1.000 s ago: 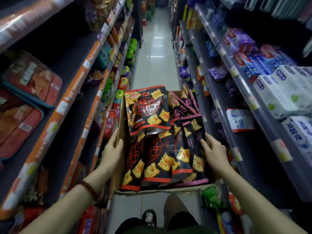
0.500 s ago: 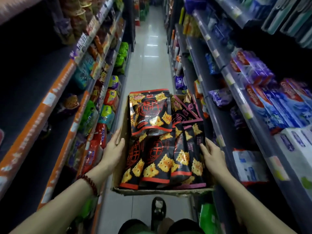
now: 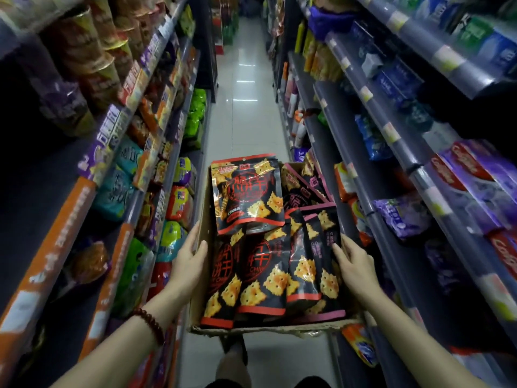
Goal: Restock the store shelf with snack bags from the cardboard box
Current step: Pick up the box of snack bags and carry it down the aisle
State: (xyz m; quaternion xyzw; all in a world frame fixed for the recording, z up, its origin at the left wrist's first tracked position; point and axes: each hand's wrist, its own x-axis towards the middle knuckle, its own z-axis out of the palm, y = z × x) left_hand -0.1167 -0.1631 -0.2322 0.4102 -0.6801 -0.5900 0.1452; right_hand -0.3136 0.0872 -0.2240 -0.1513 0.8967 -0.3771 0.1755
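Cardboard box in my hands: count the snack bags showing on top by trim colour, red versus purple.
Red-trimmed bags: 4
Purple-trimmed bags: at least 3; they overlap, so the exact count is unclear
Total showing in the cardboard box: at least 7

Narrow store aisle, running toward 12 o'clock. Pale glossy tile floor (image 3: pixel 246 88) down the middle, with white streaks of ceiling light reflected on it. Left shelving (image 3: pixel 56 242) at 9 o'clock: dark shelves, orange and purple price strips on the edges, packed with cup noodles (image 3: pixel 92 54) up top and green, teal and red packets lower down. Right shelving (image 3: pixel 391 130) at 3 o'clock: grey shelves with clear edge rails and pale labels, holding toothpaste boxes (image 3: pixel 458 175), blue packs and bottles. Far end of the aisle dim and blurred. Overall lighting low.
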